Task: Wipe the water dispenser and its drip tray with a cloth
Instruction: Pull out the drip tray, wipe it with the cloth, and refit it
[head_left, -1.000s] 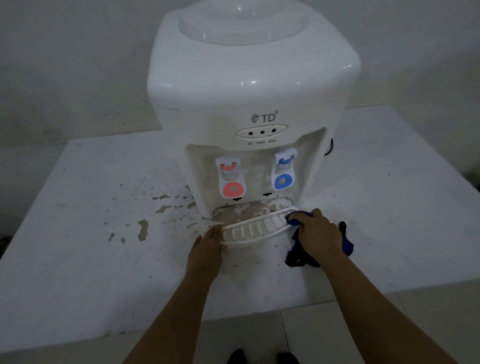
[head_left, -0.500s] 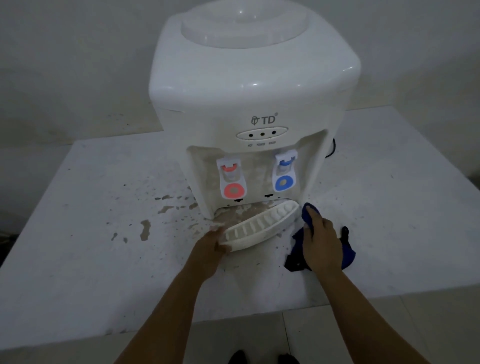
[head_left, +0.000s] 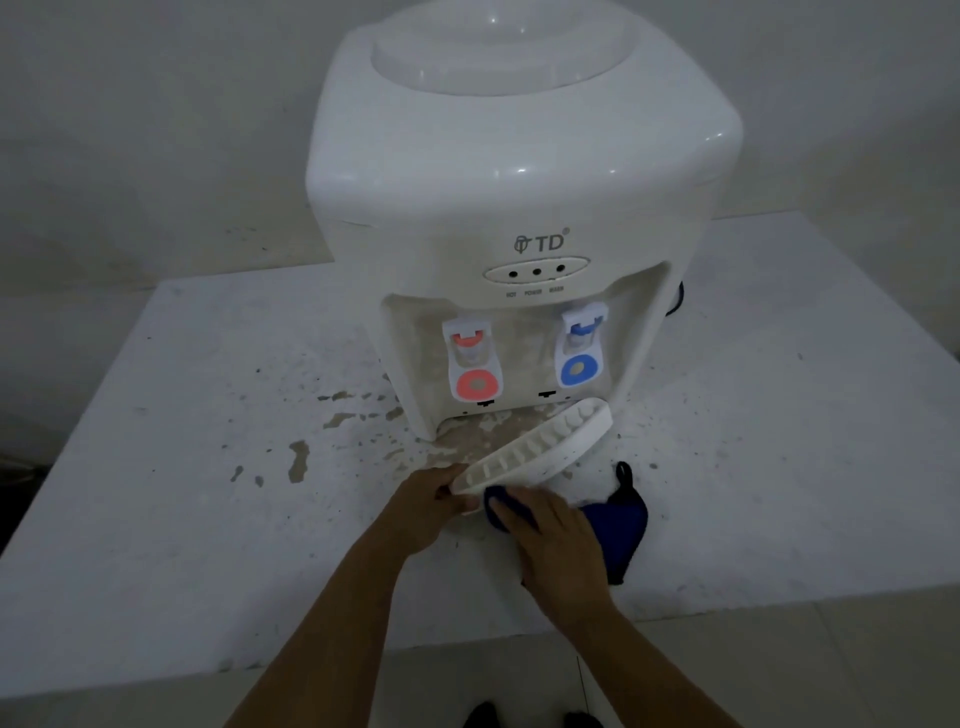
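While the left hand (head_left: 423, 501) grips the tilted drip tray (head_left: 540, 447), the right hand (head_left: 556, 530) presses the cloth (head_left: 618, 525) flat-fingered under its rim; next, wiping along it.

White drip tray (head_left: 540, 447) tilted, blue cloth (head_left: 618, 519) beneath.

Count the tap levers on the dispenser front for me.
2: the red tap lever on the left of the recess, the blue tap lever on the right. None appear hidden.

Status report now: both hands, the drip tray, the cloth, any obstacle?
Left hand grips drip tray at its near end, tray tilted, out of dispenser. Right hand presses blue cloth against tray edge. No obstacle seen.
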